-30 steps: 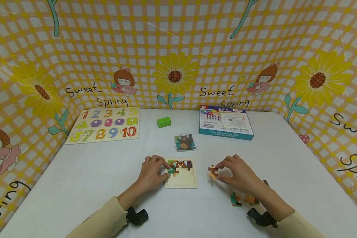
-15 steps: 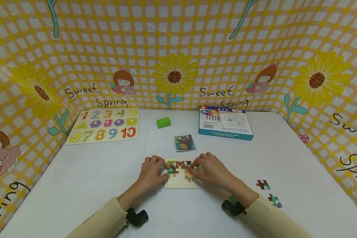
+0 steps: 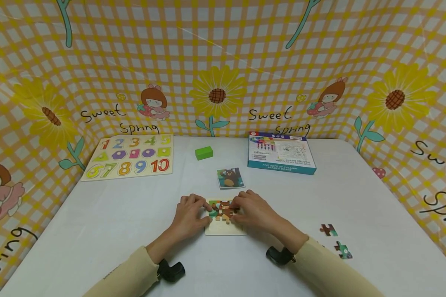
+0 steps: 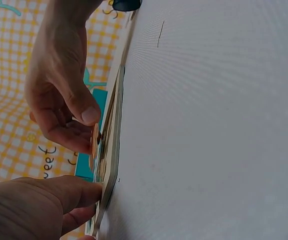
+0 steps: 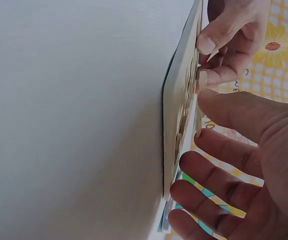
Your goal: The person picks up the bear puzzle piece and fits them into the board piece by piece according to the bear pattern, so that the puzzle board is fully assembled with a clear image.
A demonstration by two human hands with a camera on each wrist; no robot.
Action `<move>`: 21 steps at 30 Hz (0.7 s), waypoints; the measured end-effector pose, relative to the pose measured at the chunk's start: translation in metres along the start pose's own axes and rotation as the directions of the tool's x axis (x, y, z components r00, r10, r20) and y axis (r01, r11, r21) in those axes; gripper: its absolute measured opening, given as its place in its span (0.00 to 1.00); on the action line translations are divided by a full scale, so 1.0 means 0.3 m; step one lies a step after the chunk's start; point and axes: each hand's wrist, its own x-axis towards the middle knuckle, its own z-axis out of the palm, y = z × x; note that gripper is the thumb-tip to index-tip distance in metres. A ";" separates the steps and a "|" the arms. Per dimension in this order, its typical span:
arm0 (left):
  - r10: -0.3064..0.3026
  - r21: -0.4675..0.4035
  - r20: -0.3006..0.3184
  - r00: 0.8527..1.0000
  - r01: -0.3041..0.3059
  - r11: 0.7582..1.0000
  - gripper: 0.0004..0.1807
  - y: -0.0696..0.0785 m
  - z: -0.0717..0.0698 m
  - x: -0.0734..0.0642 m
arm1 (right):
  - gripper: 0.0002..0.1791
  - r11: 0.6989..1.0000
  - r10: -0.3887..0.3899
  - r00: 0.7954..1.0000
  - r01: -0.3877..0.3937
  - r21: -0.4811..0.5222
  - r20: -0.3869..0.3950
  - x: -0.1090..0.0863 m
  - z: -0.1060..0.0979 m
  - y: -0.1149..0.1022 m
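Note:
A small wooden jigsaw board (image 3: 224, 231) with a bear picture lies flat in front of me, pieces filling its upper part and bare wood along its lower part. My left hand (image 3: 188, 216) grips the board's left edge between thumb and fingers. Above the board's middle, my right hand (image 3: 254, 212) pinches a brown and tan jigsaw piece (image 4: 94, 145) between thumb and forefinger. That piece stands slightly raised and tilted in the left wrist view. The right fingers hide the board's upper right part in the head view. In the right wrist view, the other right fingers spread loosely.
Two loose jigsaw pieces (image 3: 328, 230) lie at the right, with another partly hidden by the right sleeve. Behind the board is a bear picture card (image 3: 231, 178). Farther back are a green block (image 3: 204, 153), a number board (image 3: 130, 156) and a flat box (image 3: 281, 153).
My right hand has carried the jigsaw piece left from beside the board to over its middle. The left hand has stayed at the board's left edge.

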 end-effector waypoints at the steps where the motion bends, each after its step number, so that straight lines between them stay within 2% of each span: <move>1: -0.001 -0.002 0.001 1.000 0.001 1.000 0.06 0.000 0.001 0.001 | 0.11 1.000 0.002 1.000 -0.002 -0.002 0.002 0.003 0.003 -0.001; 8: -0.011 0.001 0.013 1.000 0.011 1.000 0.06 -0.001 0.001 0.003 | 0.11 1.000 0.017 1.000 -0.017 -0.001 0.006 0.014 0.009 -0.007; 21: -0.005 -0.011 0.011 1.000 0.006 1.000 0.06 0.000 -0.003 0.002 | 0.12 1.000 -0.013 1.000 0.013 -0.012 -0.013 0.015 0.010 -0.007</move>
